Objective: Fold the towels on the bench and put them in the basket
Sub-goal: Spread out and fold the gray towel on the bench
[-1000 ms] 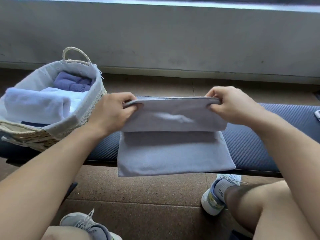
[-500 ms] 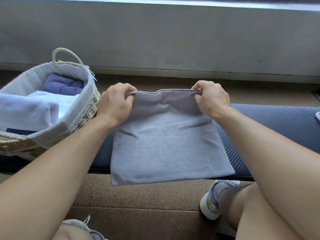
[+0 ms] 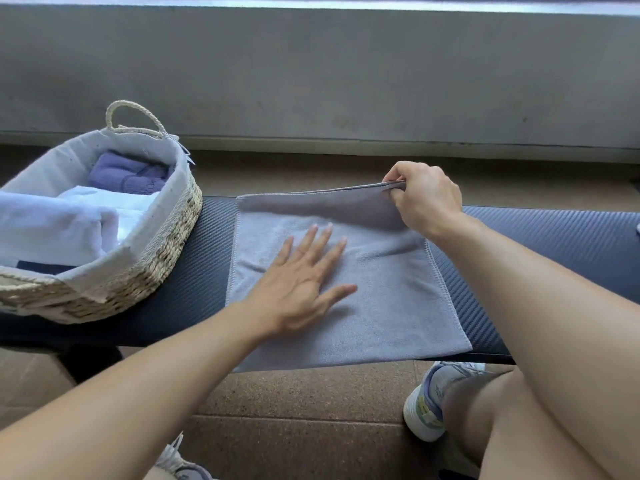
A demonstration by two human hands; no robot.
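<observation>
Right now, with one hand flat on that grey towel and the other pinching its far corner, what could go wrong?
The grey towel hangs over the front edge of the bench, so a tug might slide it onto the floor. Only the right hand lifts a corner; the far edge may fold crooked. The left hand lies flat mid-towel and could trap a wrinkle. The basket already looks fairly full.

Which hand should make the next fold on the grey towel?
Right. The right hand already pinches the grey towel's far right corner, lifted off the bench. The left hand lies flat on the towel's middle, better placed to pin it.
</observation>
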